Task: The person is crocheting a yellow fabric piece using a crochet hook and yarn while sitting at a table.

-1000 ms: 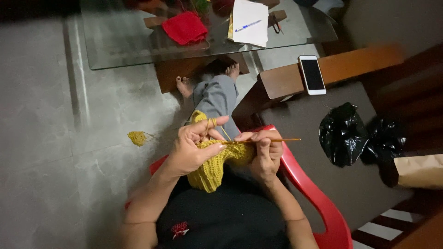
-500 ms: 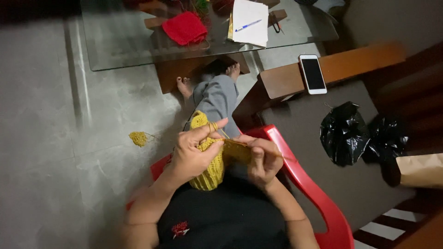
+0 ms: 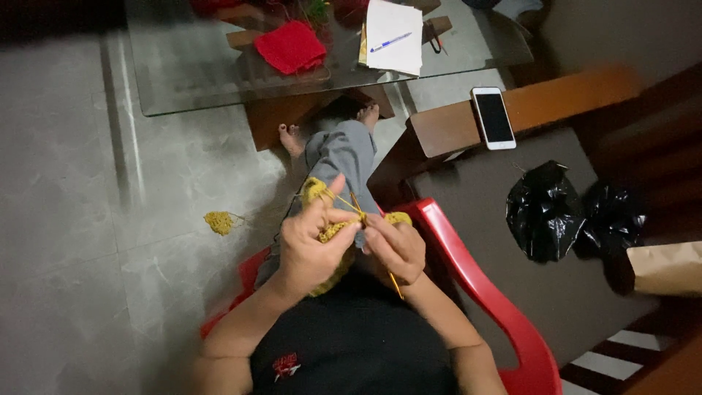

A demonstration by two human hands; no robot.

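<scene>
Wooden hook (image 3: 373, 245) now tilted down in right hand (image 3: 398, 249).

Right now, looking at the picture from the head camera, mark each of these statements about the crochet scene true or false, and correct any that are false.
1. Both hands hold the yellow crochet piece. True: the left hand and right hand grip it together.
2. The crochet hook is in the left hand. False: it passes through the right hand.
3. The red crochet square lies on the floor. False: it lies on the glass table.
4. The phone rests on a wooden armrest. True.
5. The small yellow yarn bit sits on the chair. False: it lies on the floor.
</scene>
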